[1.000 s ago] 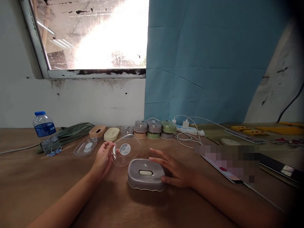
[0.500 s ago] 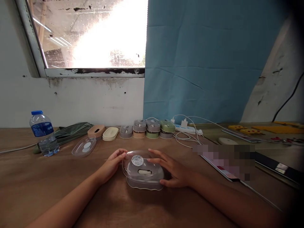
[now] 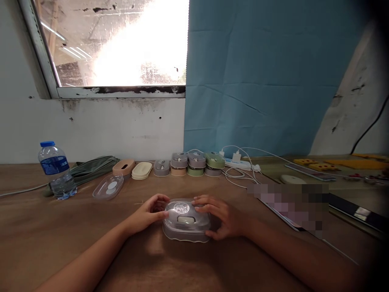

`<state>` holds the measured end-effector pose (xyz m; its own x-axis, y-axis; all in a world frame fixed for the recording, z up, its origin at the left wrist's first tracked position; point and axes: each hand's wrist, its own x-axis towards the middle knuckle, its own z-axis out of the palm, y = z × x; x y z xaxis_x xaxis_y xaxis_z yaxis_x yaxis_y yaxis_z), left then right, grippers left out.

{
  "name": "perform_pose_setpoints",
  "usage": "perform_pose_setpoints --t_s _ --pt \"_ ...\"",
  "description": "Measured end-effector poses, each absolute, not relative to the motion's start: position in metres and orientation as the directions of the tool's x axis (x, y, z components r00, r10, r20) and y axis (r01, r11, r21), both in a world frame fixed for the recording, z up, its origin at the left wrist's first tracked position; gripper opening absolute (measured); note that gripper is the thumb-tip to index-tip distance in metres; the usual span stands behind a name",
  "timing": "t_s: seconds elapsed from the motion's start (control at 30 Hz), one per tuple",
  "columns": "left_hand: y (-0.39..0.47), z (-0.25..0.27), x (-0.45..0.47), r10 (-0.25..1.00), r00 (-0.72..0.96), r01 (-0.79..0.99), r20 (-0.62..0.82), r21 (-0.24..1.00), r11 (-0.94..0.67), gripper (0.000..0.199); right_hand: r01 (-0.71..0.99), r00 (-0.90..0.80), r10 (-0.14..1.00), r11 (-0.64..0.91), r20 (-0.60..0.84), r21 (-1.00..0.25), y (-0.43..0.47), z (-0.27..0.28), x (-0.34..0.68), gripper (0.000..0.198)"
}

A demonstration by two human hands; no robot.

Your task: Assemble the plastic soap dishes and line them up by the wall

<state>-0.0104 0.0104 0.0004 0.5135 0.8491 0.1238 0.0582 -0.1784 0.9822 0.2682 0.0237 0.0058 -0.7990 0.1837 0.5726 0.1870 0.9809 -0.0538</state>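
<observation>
A grey plastic box (image 3: 186, 236) with rounded ends stands on the table in front of me. Over it sits a clear lid (image 3: 172, 217) with a round printed sticker (image 3: 181, 208); a pale piece shows in the slot beneath. My left hand (image 3: 152, 211) curves around the lid's left end, thumb on its near side and fingers behind. From the right, my right hand (image 3: 221, 216) grips the box, with fingers over the lid's top and the thumb low on the side.
Stacked lidded boxes (image 3: 196, 160) line the wall. Left of them are cream lids (image 3: 142, 170), a peach box (image 3: 123, 167), a loose clear lid (image 3: 108, 187) and a water bottle (image 3: 57, 170). Toward the right lie a power strip (image 3: 240, 164), cables and a blurred-out device (image 3: 282, 209).
The clear lid's left end has come down, from tilted to level on the grey box. My left hand has shifted slightly right and down with it; my right hand stays at the right end.
</observation>
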Motion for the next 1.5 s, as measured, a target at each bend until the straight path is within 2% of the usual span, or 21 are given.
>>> perform_pose_setpoints --t_s 0.2,0.53,0.8,0.9,1.07,1.5 --pt "0.009 0.002 -0.012 0.844 0.522 0.149 0.125 0.961 -0.235 0.037 0.155 -0.793 0.078 0.985 0.604 0.077 0.029 0.003 0.271 0.058" --pt "0.008 0.002 -0.013 0.826 0.541 0.242 0.157 0.912 -0.332 0.037 0.134 -0.772 0.087 0.991 0.630 0.028 0.035 -0.001 0.274 0.059" --pt "0.004 0.006 -0.014 0.806 0.567 0.306 0.168 0.866 -0.396 0.038 0.122 -0.773 0.065 0.991 0.631 0.047 0.033 0.002 0.274 0.055" --pt "0.003 0.007 -0.016 0.778 0.604 0.326 0.173 0.838 -0.439 0.045 0.121 -0.781 0.055 0.990 0.621 0.065 0.034 0.004 0.275 0.054" --pt "0.003 0.007 -0.018 0.694 0.688 0.337 0.214 0.753 -0.566 0.072 0.113 -0.786 0.037 0.990 0.617 0.085 0.035 0.004 0.275 0.051" --pt "0.003 0.007 -0.018 0.698 0.680 0.373 0.226 0.712 -0.595 0.070 0.174 -0.849 0.213 0.977 0.483 -0.123 0.025 0.014 0.277 0.056"
